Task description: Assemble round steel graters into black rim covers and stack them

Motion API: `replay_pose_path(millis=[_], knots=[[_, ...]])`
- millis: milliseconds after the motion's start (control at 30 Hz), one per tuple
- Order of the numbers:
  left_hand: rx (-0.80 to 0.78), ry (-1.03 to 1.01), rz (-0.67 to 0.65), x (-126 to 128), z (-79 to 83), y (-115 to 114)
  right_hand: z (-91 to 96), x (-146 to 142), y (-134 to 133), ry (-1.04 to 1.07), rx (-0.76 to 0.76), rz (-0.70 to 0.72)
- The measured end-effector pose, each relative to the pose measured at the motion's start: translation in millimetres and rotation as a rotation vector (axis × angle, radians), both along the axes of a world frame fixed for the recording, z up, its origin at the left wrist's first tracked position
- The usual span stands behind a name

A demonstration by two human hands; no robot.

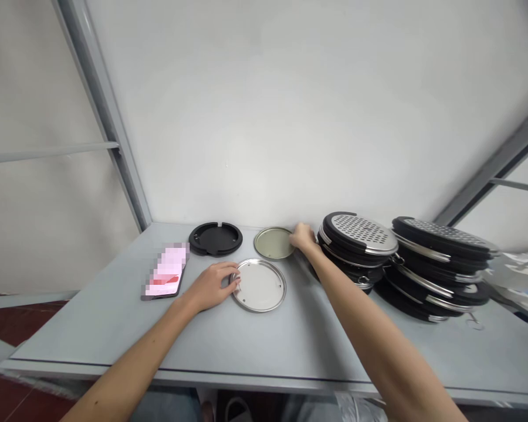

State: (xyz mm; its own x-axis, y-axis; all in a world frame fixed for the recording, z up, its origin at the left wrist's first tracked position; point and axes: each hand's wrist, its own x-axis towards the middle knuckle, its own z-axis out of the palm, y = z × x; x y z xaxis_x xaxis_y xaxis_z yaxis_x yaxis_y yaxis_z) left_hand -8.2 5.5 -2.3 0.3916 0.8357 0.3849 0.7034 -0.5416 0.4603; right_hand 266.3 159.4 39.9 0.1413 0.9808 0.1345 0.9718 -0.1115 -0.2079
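A round silver metal plate (259,285) with a raised rim and small holes lies on the table in front of me. My left hand (213,286) has its fingertips and thumb on the left rim of this plate. Behind it is a round greenish metal lid (274,243). My right hand (303,236) reaches across to this lid, its curled fingers at the right rim; the fingertips are partly hidden. To the left of the lid, a round black tray-like part (215,239) with notches in its rim rests near the wall.
A phone (166,275) with a lit, blurred screen lies on the left of the grey table (290,351). Two stacks of black-rimmed round grater-like units (361,234) (442,258) stand at the right. A white wall and grey metal posts border the back.
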Motion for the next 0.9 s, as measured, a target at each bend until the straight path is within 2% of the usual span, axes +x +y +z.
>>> replay_pose_path(millis=[200, 367, 467, 733, 900], knots=[[-0.01, -0.022, -0.003, 0.2, 1.9, -0.1, 8.6, -8.3, -14.2, 0.033, 0.046, 0.118], [0.025, -0.028, -0.017, -0.1, -1.4, 2.0, 1.5, -21.1, -39.6, 0.038, 0.068, 0.27], [0.029, -0.034, -0.008, -0.9, -3.5, 3.6, -3.2, -19.4, -55.1, 0.015, 0.069, 0.335], [0.037, -0.057, -0.018, 2.3, 5.5, -1.8, -13.4, -5.1, -76.7, -0.128, -0.017, 0.321], [0.037, -0.057, -0.116, 4.3, 9.2, -6.6, -18.4, -12.7, -76.2, -0.174, -0.032, 0.289]])
